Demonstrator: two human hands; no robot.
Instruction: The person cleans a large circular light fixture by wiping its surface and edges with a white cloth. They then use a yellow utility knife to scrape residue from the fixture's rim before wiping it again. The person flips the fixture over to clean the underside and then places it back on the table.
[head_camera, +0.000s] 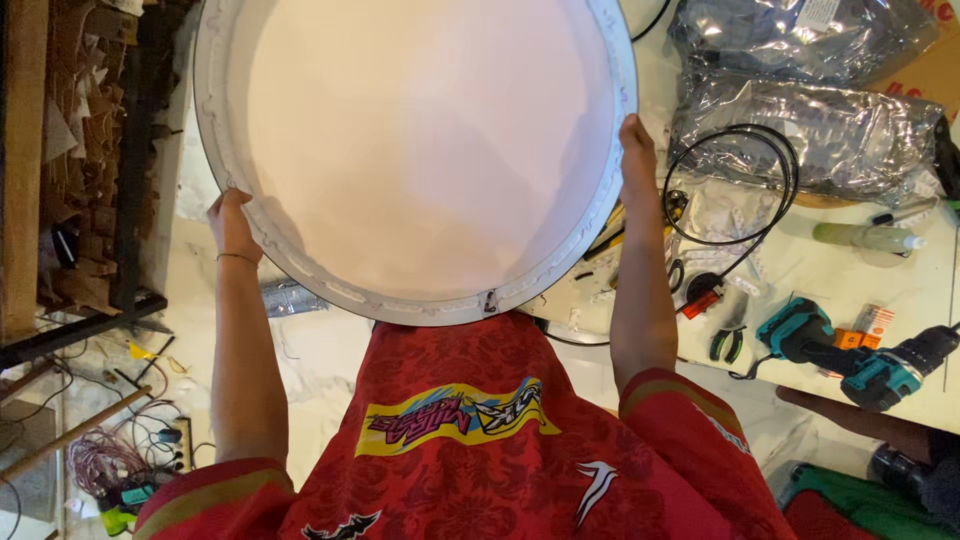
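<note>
Head view, both hands, left hand (232, 225), right hand (637, 160), clasping opposite rims of large round smooth white panel (420, 150)

teal drill (860, 360), black cable coil (735, 185), pliers (727, 340)

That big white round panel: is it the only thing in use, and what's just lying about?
In use: round panel, gripped by left hand and right hand.

Lying about: teal drill, black cable loop, pliers, silver bags.
</note>
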